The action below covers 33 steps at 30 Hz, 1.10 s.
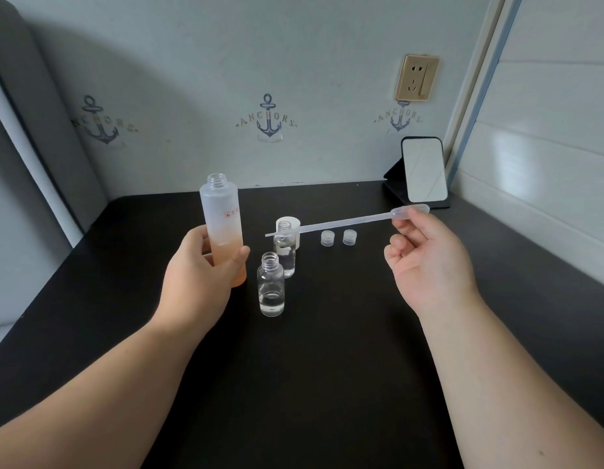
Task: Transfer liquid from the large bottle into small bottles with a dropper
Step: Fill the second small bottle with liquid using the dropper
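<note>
Black table [327, 367]: left hand [199, 275] grips upright large bottle [222, 228]; right hand [429, 262] pinches dropper [348, 222] bulb, near-horizontal, tip pointing left.

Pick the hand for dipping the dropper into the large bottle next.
Right. The right hand already pinches the dropper at its bulb, tip pointing toward the large bottle. The left hand grips that open bottle upright, steadying it.

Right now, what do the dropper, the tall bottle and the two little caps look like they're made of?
Dropper: thin translucent plastic, probably soft, with a long tapered stem and a bulb.
Tall bottle: frosted, fading from white to orange; glass or plastic, can't tell.
Little caps: clear ribbed plastic, slightly glossy.
</note>
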### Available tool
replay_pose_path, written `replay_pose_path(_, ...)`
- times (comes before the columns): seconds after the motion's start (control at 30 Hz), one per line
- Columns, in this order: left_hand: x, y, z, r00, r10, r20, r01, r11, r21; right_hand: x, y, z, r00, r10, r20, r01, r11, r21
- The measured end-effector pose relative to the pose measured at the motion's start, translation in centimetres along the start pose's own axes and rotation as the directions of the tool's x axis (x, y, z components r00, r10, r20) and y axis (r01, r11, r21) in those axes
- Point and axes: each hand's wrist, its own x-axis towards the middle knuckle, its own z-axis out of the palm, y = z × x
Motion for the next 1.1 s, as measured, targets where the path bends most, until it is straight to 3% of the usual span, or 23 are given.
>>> replay_pose_path(0.2,-0.4,0.4,-0.4,0.998,0.046,0.036,-0.045,0.998,-0.049,0.0,0.0,0.0,1.000,0.007,0.027,-0.008,0.998,0.061)
replay_pose_path(0.4,-1.2,1.4,-0.6,0.991,0.116,0.073,-0.117,0.993,0.008,0.0,-0.2,-0.2,0.995,-0.031,0.090,0.017,0.988,0.152)
replay_pose_path(0.57,-1.4,1.6,-0.8,0.978,0.197,0.074,-0.202,0.977,0.072,0.0,-0.1,-0.1,0.996,-0.039,0.074,0.029,0.991,0.132)
replay_pose_path(0.9,-0.8,1.0,-0.8,0.969,0.241,0.048,-0.245,0.941,0.234,0.2,-0.3,-0.4,0.994,-0.105,-0.007,0.105,0.994,0.035)
replay_pose_path(1.1,-0.9,0.9,-0.7,0.956,0.291,0.046,-0.293,0.922,0.255,0.1,-0.4,-0.3,0.989,-0.145,0.014,0.145,0.989,0.018)
